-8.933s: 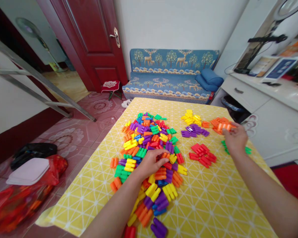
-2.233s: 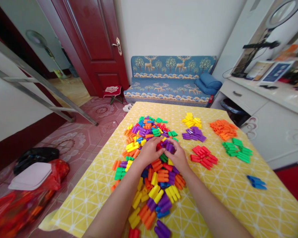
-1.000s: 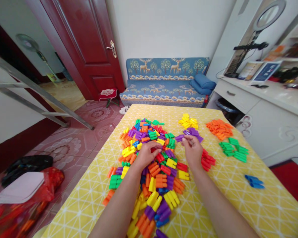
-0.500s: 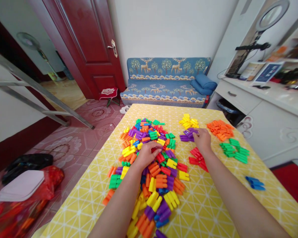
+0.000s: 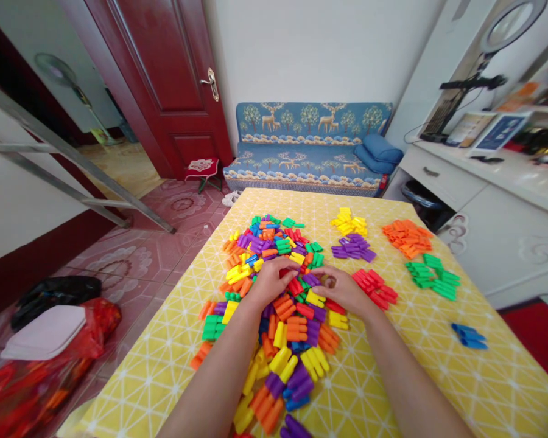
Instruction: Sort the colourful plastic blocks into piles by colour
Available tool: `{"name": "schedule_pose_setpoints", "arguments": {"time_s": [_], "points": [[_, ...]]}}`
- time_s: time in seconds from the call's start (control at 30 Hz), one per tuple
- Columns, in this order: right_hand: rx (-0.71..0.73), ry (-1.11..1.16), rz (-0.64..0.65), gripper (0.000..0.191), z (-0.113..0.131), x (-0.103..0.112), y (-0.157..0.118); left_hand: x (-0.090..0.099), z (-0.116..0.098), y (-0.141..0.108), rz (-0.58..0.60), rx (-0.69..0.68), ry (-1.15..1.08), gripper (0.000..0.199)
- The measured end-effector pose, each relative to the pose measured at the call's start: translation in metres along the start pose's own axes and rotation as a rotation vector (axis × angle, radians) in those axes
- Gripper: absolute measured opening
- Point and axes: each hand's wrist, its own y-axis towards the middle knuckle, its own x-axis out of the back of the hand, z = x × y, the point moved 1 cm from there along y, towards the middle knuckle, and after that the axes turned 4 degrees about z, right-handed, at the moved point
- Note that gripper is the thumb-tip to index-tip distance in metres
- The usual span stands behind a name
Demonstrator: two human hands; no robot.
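The left hand [image 5: 274, 283] is over the mixed pile [image 5: 296, 328] on the tabletop [image 5: 155, 353]; whether its fingers grip anything, I cannot tell. The right hand [image 5: 344, 291] is at the pile's right edge, fingers apart, near a yellow piece [image 5: 316, 298]. Farther right lie single-colour groups: yellow group [image 5: 349, 222], purple group [image 5: 354, 247], orange group [image 5: 407, 238], red group [image 5: 375, 289], green group [image 5: 433, 278], blue group [image 5: 469, 336].

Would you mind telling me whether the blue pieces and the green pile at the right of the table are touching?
Apart: the head view shows bare yellow patterned tablecloth between the green pile and the blue pieces.
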Motion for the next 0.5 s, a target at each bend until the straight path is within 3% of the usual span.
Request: {"name": "schedule_pose_setpoints", "arguments": {"time_s": [0.23, 0.5], "points": [[0.05, 0.055, -0.22, 0.032, -0.017, -0.027, 0.004, 0.0, 0.003, 0.001, 0.027, -0.007, 0.001, 0.017], [0.076, 0.089, -0.263, 0.03, -0.028, -0.029, 0.004, -0.001, 0.003, 0.0, 0.065, -0.042, 0.038, 0.019]]}}
